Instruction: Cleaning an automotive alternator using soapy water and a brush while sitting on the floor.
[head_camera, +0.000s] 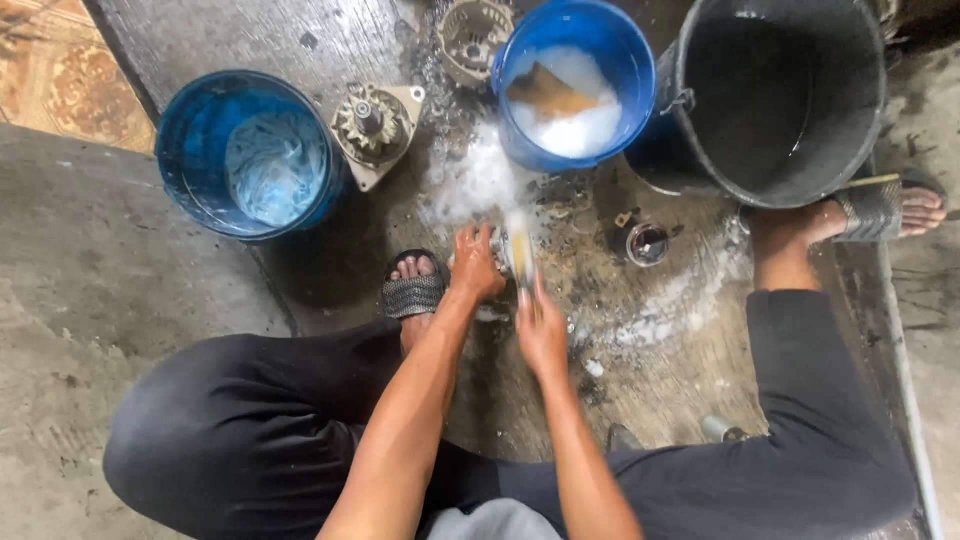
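Right hand (542, 335) grip clenched on brush (520, 255), left (476, 265) on soapy part; foam fills blue bucket (575, 85)

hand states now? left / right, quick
Left hand: closed on a foam-covered part on the floor.
Right hand: closed on a brush, blurred, against that part.

A toothed metal part (376, 125) lies between two buckets (248, 155) (572, 82).
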